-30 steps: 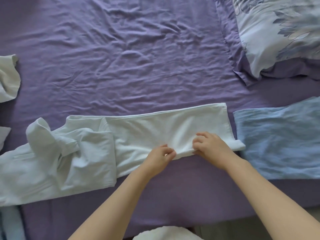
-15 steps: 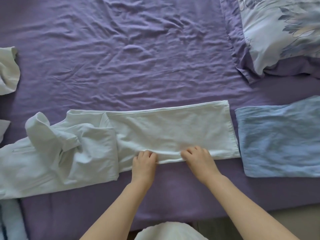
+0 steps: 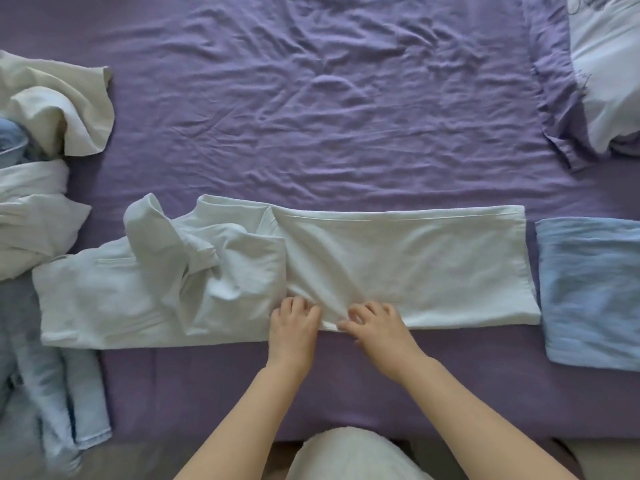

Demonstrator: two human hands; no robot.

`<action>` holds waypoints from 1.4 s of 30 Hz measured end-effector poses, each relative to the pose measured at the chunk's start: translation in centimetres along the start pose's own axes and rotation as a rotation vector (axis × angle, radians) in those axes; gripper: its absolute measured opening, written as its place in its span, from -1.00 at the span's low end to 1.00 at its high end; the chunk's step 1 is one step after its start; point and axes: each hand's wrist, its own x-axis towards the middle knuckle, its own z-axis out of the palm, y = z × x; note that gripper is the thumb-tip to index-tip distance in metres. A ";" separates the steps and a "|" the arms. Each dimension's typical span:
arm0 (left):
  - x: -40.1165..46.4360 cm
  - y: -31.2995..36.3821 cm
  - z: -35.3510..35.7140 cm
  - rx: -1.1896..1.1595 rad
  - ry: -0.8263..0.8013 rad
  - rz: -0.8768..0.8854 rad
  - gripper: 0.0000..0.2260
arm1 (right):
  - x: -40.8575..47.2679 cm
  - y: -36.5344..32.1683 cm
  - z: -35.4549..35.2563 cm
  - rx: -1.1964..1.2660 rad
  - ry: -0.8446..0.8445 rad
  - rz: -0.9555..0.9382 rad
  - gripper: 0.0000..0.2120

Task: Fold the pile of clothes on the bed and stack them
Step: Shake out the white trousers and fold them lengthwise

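A pale white garment (image 3: 398, 265) lies stretched left to right across the purple bed sheet (image 3: 311, 116), its left part bunched and creased. My left hand (image 3: 294, 323) and my right hand (image 3: 375, 322) sit side by side at its near edge, fingers curled and pinching the hem. To the right lies a folded light blue garment (image 3: 592, 292). An unfolded pile of white and blue clothes (image 3: 41, 150) sits at the far left.
A patterned pillow (image 3: 609, 81) lies at the top right corner. More light blue cloth (image 3: 59, 410) hangs over the bed's near left edge. The bed's front edge runs along the bottom, with my white-clad knee (image 3: 346, 455) below it.
Both hands have slid left along the garment's near edge and closed together. The view has shifted left, showing more of the pile.
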 end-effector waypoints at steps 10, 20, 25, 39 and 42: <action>-0.5 -2.8 -0.8 -0.040 -0.060 0.155 -0.52 | 9.0 -0.9 -6.3 0.070 0.334 0.059 -0.73; 3.8 -5.3 -1.8 0.057 0.092 0.248 -0.50 | 19.3 0.5 -9.5 -0.056 0.300 0.162 -0.75; 6.4 -6.4 -1.0 0.110 -0.010 0.190 -0.37 | 19.3 2.7 -11.1 -0.112 0.292 0.140 -0.68; 7.7 -4.7 0.4 0.049 -0.079 0.151 -0.12 | 12.2 10.7 -11.1 -0.303 0.675 0.046 -0.41; 7.9 -3.6 -0.6 0.098 -0.008 0.195 -0.09 | 12.7 12.6 -12.1 -0.277 0.548 0.137 -0.47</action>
